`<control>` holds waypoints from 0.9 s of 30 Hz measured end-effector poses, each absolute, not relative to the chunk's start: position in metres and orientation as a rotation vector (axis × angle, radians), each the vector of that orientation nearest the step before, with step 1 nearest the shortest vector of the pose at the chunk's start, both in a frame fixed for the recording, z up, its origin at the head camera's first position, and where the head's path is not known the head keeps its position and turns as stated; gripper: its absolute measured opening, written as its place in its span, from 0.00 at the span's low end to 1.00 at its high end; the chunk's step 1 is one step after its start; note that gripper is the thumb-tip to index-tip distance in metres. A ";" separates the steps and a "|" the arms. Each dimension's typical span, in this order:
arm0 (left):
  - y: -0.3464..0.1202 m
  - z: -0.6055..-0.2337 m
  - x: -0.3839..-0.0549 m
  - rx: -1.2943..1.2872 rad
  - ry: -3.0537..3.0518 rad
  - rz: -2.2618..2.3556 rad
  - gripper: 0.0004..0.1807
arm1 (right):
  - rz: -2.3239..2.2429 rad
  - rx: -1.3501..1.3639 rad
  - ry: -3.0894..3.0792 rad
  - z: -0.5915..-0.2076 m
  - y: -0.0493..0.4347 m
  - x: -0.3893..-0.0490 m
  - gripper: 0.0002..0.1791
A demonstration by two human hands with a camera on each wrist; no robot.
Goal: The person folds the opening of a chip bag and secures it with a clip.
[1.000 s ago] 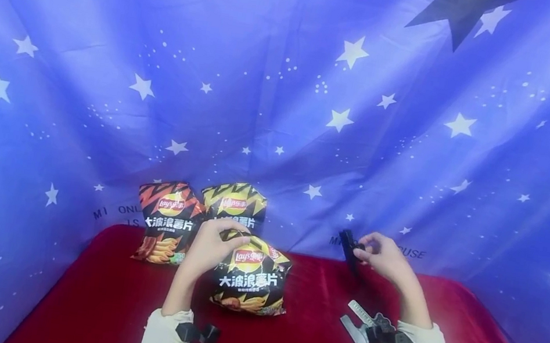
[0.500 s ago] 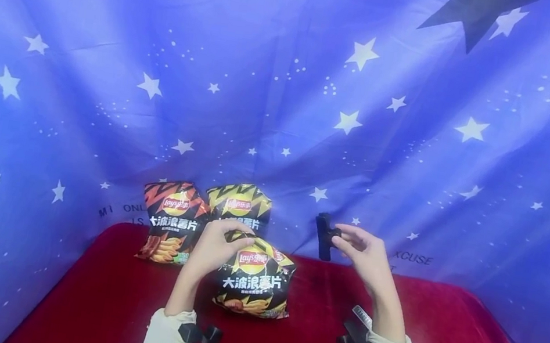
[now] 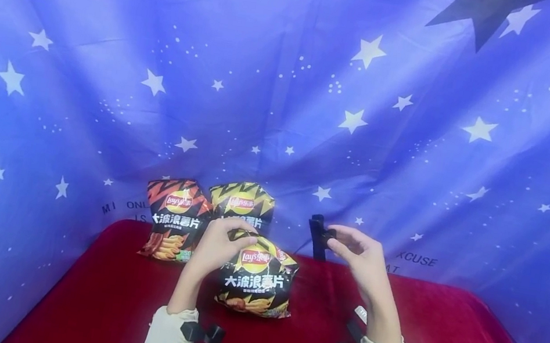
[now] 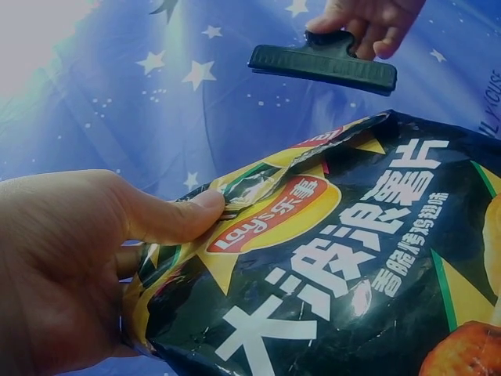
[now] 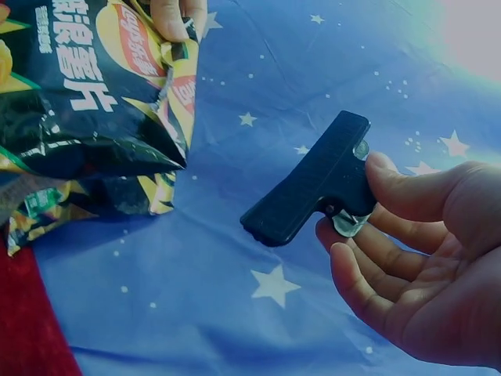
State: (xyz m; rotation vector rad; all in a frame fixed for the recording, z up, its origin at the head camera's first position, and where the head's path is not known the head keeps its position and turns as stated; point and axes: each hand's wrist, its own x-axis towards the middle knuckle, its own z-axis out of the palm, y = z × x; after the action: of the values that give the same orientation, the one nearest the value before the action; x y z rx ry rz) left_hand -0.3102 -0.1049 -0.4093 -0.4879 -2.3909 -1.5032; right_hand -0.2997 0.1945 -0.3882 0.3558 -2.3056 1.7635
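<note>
My left hand (image 3: 222,246) pinches the folded top of a black and yellow bag of chips (image 3: 256,283), thumb on the front. In the left wrist view the bag's top edge is folded over beside the thumb (image 4: 176,219). To the right, my right hand (image 3: 360,257) holds a black bag clip (image 5: 313,184) by its handles, between thumb and fingers. The clip's long bar faces the bag, with a gap between them. Its jaws look closed in the right wrist view.
Behind the left hand stand a red and black chip bag (image 3: 175,222) and a yellow and black chip bag (image 3: 244,199). Another clip (image 3: 361,313) lies on the red cloth (image 3: 314,341), mostly hidden by the right forearm. A blue star-printed curtain (image 3: 277,78) hangs behind.
My right hand has moved left with the black bag clip, toward the bag, and the clip has turned more upright. The right forearm now covers most of the clips on the cloth. The left hand keeps its pinch.
</note>
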 end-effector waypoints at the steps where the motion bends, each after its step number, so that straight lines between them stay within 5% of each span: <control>1: -0.105 -0.409 -0.310 -0.486 -2.393 -1.504 0.07 | 1.793 0.355 -2.299 -0.389 0.194 -0.300 0.21; 27: -0.104 -0.407 -0.308 -0.469 -2.413 -1.507 0.07 | 1.941 0.279 -2.223 -0.393 0.181 -0.300 0.21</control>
State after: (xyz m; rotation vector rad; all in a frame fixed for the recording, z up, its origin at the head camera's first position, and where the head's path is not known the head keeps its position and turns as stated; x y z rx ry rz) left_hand -0.3084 -0.1042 -0.4074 -0.4686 -2.4130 -1.5066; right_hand -0.2996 0.1812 -0.3931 0.2794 -2.2229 1.9407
